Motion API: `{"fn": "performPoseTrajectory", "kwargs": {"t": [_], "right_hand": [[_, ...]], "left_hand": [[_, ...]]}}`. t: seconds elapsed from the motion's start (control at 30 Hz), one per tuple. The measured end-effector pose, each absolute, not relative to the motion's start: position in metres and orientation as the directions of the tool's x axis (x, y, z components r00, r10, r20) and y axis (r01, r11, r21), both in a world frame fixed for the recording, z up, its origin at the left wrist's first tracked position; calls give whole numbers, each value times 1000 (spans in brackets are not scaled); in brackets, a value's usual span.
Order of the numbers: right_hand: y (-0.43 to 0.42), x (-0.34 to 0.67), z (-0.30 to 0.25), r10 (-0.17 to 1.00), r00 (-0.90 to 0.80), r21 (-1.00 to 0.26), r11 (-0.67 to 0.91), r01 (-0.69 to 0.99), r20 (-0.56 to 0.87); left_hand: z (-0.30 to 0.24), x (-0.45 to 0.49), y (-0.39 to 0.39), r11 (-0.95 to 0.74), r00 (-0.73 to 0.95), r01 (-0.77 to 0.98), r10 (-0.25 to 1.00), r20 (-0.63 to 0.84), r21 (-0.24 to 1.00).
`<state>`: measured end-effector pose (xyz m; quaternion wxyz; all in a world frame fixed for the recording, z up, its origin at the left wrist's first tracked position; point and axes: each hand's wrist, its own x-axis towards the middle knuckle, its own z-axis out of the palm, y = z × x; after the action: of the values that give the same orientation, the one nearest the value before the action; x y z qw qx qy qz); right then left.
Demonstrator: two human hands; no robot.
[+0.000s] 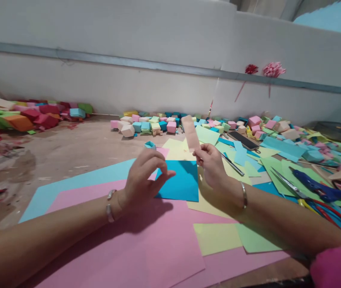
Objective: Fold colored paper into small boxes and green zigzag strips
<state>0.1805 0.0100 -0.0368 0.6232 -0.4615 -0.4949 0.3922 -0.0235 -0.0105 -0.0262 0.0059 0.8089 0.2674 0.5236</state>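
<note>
A peach paper strip (190, 134) stands up at a slant from my right hand (212, 165), pinched at its lower end between thumb and fingers. Faint cross creases seem to mark the strip. My left hand (146, 174) hovers by the left edge of a blue paper sheet (179, 182), fingers curved and thumb stretched out, with nothing visible in it. Beneath both hands lie large pink sheets (164, 236), a light blue sheet (86, 184) and pale yellow sheets (218, 236). A small blue folded paper piece (150, 145) sits just beyond my left hand.
Folded paper boxes (158, 126) line the wall, with another colourful heap (38, 114) at left. On the right lie scissors (293, 188), a blue-handled tool (323, 186), a dark phone (244, 141) and a pen-like tool (233, 164). Two paper flowers (274, 70) hang on the wall.
</note>
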Motion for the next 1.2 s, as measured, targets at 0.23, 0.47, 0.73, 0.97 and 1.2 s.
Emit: {"fn": "performPoseTrajectory", "kwargs": {"t": [0.23, 0.47, 0.73, 0.97, 1.2], "right_hand": [[-7, 166, -49, 920, -102, -919, 387, 74, 379], [-14, 164, -56, 828, -293, -697, 561, 446, 479], [-21, 170, -39, 556, -185, -447, 791, 417, 810], [-23, 169, -40, 573, -152, -492, 789, 368, 806], [-25, 169, -39, 611, -162, -550, 778, 303, 775]], "left_hand": [[-23, -12, -17, -258, 295, 67, 928, 228, 964], [-33, -15, -9, -151, 254, 78, 959, 127, 985], [-35, -17, -8, -391, 300, 297, 904, 304, 871], [-43, -21, -7, -619, 380, 404, 784, 491, 674], [-45, -24, -4, -742, 450, 327, 667, 593, 586]]}}
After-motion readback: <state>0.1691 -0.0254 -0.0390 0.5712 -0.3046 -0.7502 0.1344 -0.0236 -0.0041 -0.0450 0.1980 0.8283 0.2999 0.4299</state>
